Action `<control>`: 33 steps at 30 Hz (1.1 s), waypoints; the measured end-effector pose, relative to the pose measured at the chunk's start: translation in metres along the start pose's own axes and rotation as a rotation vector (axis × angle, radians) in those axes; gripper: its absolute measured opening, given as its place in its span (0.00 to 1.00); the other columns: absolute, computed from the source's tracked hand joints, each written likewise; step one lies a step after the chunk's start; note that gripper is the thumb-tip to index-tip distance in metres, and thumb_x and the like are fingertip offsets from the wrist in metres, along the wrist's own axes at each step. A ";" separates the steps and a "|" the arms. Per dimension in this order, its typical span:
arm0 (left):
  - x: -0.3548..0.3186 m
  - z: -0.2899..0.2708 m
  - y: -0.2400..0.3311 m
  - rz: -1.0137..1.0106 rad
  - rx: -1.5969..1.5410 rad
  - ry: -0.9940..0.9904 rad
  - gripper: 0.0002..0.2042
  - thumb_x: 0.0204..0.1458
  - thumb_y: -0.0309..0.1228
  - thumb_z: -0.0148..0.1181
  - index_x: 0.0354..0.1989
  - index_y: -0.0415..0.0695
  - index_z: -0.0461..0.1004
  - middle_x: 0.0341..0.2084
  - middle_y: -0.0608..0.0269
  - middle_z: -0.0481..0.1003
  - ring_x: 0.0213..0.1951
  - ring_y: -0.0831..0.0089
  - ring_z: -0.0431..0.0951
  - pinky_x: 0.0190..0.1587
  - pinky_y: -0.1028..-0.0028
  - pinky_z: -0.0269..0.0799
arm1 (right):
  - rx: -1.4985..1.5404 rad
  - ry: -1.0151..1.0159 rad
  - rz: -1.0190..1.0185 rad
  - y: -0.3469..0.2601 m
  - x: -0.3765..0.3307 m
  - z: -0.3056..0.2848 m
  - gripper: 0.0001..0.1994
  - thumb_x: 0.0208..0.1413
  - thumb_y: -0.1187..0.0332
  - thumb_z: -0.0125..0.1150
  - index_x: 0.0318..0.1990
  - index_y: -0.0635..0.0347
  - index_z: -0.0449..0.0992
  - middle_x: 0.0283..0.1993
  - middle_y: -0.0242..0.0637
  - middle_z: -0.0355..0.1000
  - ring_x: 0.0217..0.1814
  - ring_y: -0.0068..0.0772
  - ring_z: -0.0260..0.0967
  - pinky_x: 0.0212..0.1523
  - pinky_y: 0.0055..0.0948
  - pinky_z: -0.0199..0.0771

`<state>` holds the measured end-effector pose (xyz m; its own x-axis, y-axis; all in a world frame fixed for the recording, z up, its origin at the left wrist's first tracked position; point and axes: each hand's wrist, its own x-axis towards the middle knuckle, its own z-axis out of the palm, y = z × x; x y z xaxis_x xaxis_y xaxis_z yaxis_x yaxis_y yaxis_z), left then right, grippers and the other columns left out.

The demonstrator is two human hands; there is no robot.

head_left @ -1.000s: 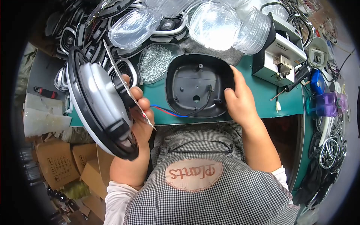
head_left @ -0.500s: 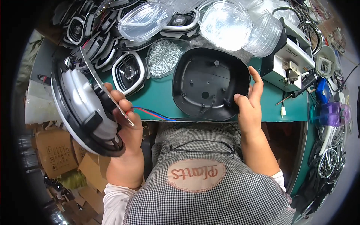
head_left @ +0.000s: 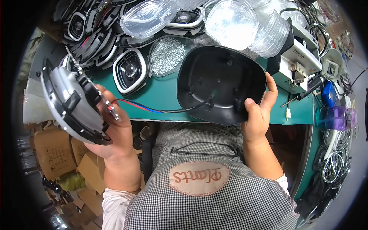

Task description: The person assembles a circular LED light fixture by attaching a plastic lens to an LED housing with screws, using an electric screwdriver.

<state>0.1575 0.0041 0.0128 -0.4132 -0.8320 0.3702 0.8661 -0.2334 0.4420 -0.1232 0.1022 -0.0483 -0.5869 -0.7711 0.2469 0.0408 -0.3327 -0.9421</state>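
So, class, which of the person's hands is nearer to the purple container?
Right: the right hand, gripping the black housing, is left of the purple container. The left hand, holding the silver-and-black assembly, is farther left, past the housing.

Left grip (head_left: 115, 135): tilted silver-grey unit (head_left: 66, 94)
Right grip (head_left: 257, 118): black housing (head_left: 218, 86)
Cable (head_left: 177, 111): between unit and housing
Desk (head_left: 163, 92): green

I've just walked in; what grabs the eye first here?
The big black housing near the centre, held by the right hand, with a cable leading toward the silver-and-black unit in the left hand. Beyond, shiny clear plastic covers glare on the green table, near a tub of small silver screws.
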 end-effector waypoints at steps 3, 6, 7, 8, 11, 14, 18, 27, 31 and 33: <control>0.002 0.002 0.003 0.014 -0.007 0.001 0.25 0.65 0.37 0.43 0.66 0.35 0.55 0.62 0.51 0.62 0.62 0.56 0.65 0.65 0.58 0.66 | -0.029 0.027 -0.024 0.005 -0.003 -0.001 0.36 0.46 0.78 0.47 0.67 0.66 0.48 0.64 0.47 0.53 0.66 0.37 0.53 0.69 0.38 0.49; 0.005 0.002 -0.006 0.023 -0.011 -0.001 0.25 0.64 0.35 0.44 0.66 0.34 0.56 0.62 0.51 0.63 0.62 0.55 0.66 0.65 0.58 0.66 | -0.018 0.016 -0.037 0.006 -0.005 0.002 0.36 0.47 0.76 0.49 0.67 0.66 0.48 0.66 0.47 0.52 0.67 0.38 0.52 0.70 0.38 0.47; 0.006 0.002 -0.011 0.035 -0.011 -0.007 0.25 0.64 0.35 0.45 0.66 0.34 0.55 0.62 0.50 0.63 0.62 0.55 0.66 0.65 0.57 0.66 | -0.022 0.011 -0.069 0.007 -0.006 0.004 0.35 0.49 0.75 0.49 0.68 0.66 0.48 0.66 0.47 0.52 0.67 0.38 0.52 0.69 0.38 0.48; 0.005 0.003 -0.015 0.072 0.040 -0.008 0.25 0.63 0.34 0.46 0.66 0.35 0.55 0.62 0.50 0.63 0.62 0.54 0.66 0.65 0.57 0.66 | -0.025 0.007 -0.101 0.007 -0.007 0.007 0.35 0.50 0.74 0.50 0.68 0.66 0.47 0.66 0.48 0.53 0.67 0.38 0.53 0.69 0.38 0.48; 0.015 0.008 -0.023 0.037 -0.099 -0.039 0.26 0.63 0.35 0.47 0.66 0.35 0.54 0.62 0.49 0.63 0.63 0.54 0.66 0.65 0.56 0.65 | 0.077 -0.036 -0.107 0.002 -0.008 0.013 0.35 0.52 0.73 0.51 0.68 0.66 0.46 0.65 0.48 0.54 0.66 0.38 0.54 0.69 0.38 0.48; 0.011 0.009 -0.030 -0.111 -0.074 -0.010 0.27 0.64 0.40 0.46 0.67 0.39 0.54 0.59 0.50 0.65 0.59 0.52 0.68 0.61 0.55 0.67 | 0.131 -0.036 -0.102 -0.002 -0.009 0.018 0.35 0.54 0.71 0.51 0.69 0.64 0.45 0.65 0.48 0.55 0.66 0.38 0.54 0.69 0.38 0.48; 0.004 0.019 -0.063 -0.055 0.521 0.211 0.31 0.58 0.45 0.57 0.61 0.32 0.61 0.54 0.54 0.70 0.54 0.65 0.72 0.59 0.63 0.66 | 0.265 -0.009 -0.221 0.000 -0.006 0.032 0.35 0.59 0.66 0.52 0.69 0.64 0.42 0.67 0.51 0.52 0.67 0.40 0.53 0.69 0.39 0.48; 0.005 0.025 -0.078 0.276 1.102 0.064 0.21 0.55 0.33 0.64 0.52 0.35 0.65 0.41 0.53 0.74 0.41 0.71 0.75 0.44 0.75 0.70 | 0.186 -0.012 -0.276 0.016 -0.026 0.021 0.40 0.65 0.47 0.48 0.72 0.62 0.38 0.68 0.45 0.56 0.67 0.38 0.58 0.67 0.37 0.58; 0.011 0.027 -0.072 0.390 1.520 -0.008 0.16 0.52 0.37 0.67 0.37 0.36 0.73 0.45 0.51 0.71 0.39 0.67 0.74 0.43 0.71 0.70 | 0.150 -0.018 -0.301 0.020 -0.031 0.019 0.42 0.61 0.42 0.50 0.71 0.62 0.41 0.68 0.44 0.57 0.67 0.39 0.59 0.66 0.38 0.59; 0.011 0.023 -0.071 0.412 1.594 -0.029 0.16 0.51 0.38 0.68 0.35 0.36 0.73 0.47 0.50 0.69 0.38 0.67 0.72 0.43 0.72 0.69 | 0.157 -0.025 -0.319 0.024 -0.032 0.018 0.42 0.61 0.42 0.51 0.70 0.62 0.42 0.68 0.45 0.57 0.66 0.40 0.60 0.66 0.39 0.61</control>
<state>0.0849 0.0228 0.0045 -0.2631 -0.6895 0.6748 -0.2253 0.7240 0.6520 -0.0892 0.1096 -0.0746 -0.5705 -0.6272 0.5302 -0.0169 -0.6365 -0.7711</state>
